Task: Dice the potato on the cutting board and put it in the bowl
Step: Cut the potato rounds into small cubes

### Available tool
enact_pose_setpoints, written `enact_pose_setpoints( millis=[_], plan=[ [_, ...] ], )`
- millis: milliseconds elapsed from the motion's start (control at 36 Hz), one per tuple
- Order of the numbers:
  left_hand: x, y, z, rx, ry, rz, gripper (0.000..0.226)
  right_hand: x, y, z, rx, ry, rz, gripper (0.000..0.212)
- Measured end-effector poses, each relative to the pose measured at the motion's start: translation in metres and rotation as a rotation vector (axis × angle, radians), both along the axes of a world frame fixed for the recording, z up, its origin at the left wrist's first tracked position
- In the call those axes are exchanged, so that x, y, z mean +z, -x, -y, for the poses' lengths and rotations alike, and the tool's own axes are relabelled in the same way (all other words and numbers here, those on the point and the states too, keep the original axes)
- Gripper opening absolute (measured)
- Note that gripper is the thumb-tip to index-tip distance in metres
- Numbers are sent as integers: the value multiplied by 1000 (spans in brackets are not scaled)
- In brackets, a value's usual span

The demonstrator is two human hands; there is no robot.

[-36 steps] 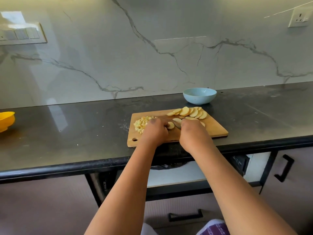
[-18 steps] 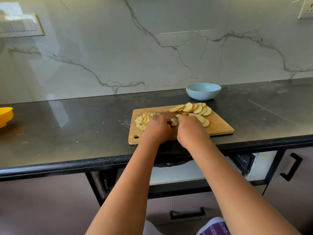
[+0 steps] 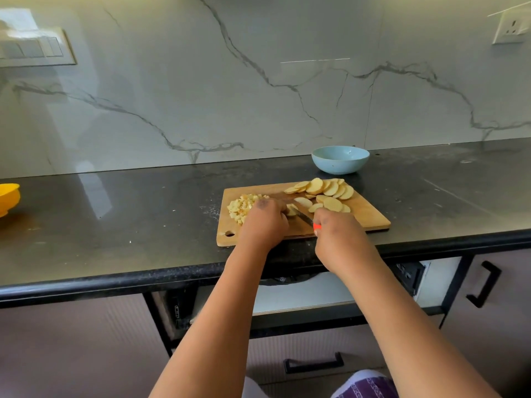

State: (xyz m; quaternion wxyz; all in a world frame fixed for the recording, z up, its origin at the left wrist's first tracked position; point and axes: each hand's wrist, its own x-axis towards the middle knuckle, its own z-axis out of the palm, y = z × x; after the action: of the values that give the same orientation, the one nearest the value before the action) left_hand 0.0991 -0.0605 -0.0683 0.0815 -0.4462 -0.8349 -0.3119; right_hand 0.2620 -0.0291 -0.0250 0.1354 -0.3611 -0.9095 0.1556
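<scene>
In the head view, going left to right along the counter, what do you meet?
yellow bowl → diced potato pile → left hand → knife → right hand. The potato slices and blue bowl overlap these in order, so they are left out.

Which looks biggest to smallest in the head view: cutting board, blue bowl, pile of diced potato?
1. cutting board, clearly the largest.
2. blue bowl.
3. pile of diced potato, partly hidden by the left hand, so its rank below the bowl is unsure.
</scene>
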Motion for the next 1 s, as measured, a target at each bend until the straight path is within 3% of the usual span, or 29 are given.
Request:
enact_pose_setpoints(
  millis=[139, 278, 472, 583, 778, 917, 1000],
  plan=[
    [3, -1, 0, -7, 16, 16, 32, 3, 23, 0, 6, -56, 20, 37],
    [3, -1, 1, -8, 9, 21, 33, 11, 29, -4, -20, 50, 33, 45],
    [0, 1, 1, 3, -21, 59, 38, 11, -15, -4, -21, 0, 47, 22],
    [0, -2, 4, 11, -98, -3, 39, 9, -15, -4, -11, -43, -79, 20],
    [-5, 6, -1, 49, -1, 13, 33, 1, 7, -3, -9, -3, 23, 35],
    [-1, 2, 0, 35, 1, 27, 33, -3, 31, -2, 36, -97, 12, 27],
    [2, -1, 2, 38, 8, 16, 32, 2, 42, -6, 12, -60, 43, 38]
  ],
)
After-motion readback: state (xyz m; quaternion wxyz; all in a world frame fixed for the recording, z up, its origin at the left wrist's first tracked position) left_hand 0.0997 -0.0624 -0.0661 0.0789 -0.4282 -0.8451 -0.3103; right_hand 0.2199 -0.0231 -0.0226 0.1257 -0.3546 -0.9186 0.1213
